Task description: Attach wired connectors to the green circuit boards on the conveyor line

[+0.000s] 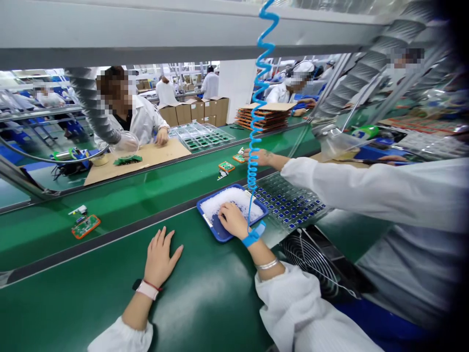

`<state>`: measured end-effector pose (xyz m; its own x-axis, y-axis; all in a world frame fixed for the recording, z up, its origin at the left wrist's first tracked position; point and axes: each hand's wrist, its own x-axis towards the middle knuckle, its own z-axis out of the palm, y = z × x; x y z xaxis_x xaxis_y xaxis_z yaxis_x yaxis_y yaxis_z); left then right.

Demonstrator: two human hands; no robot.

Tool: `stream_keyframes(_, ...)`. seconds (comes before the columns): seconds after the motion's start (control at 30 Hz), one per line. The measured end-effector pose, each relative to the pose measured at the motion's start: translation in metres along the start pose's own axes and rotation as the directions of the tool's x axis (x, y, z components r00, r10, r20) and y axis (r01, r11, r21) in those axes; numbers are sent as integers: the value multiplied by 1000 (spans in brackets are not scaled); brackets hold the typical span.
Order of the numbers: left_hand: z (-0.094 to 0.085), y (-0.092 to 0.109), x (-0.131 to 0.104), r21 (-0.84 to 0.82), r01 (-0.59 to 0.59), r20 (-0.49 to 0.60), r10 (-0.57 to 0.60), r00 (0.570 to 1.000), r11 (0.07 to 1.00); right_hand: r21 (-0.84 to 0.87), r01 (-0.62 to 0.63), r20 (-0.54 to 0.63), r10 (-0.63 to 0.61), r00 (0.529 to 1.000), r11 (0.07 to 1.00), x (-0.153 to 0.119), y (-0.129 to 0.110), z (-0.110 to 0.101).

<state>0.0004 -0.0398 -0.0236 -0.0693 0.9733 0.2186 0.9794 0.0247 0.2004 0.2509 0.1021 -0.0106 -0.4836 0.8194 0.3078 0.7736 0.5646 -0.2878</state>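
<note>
My left hand [160,261] lies palm down on the green work surface [198,283], fingers spread, holding nothing. Inside a blue tray [222,235] of small white pieces [234,198] is my right hand [233,219], its fingers bent down at the pieces. Whether anything is between those fingertips is too small to tell. A blue strap [254,235] with a coiled blue cord [252,168] circles my right wrist.
Orange-edged circuit boards [86,226] lie on the green belt [146,183]. From the right, a co-worker's arm [330,183] reaches over a clear tray of dark blue parts [293,201]. A black fan [311,259] stands near my right forearm. Another person [135,117] sits opposite.
</note>
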Motion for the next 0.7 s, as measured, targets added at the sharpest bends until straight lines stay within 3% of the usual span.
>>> stream_keyframes(0.7, -1, 0, -2, -50, -11, -7, 11, 1000, 999, 82, 26, -8, -25, 1000, 996, 0, 4, 2)
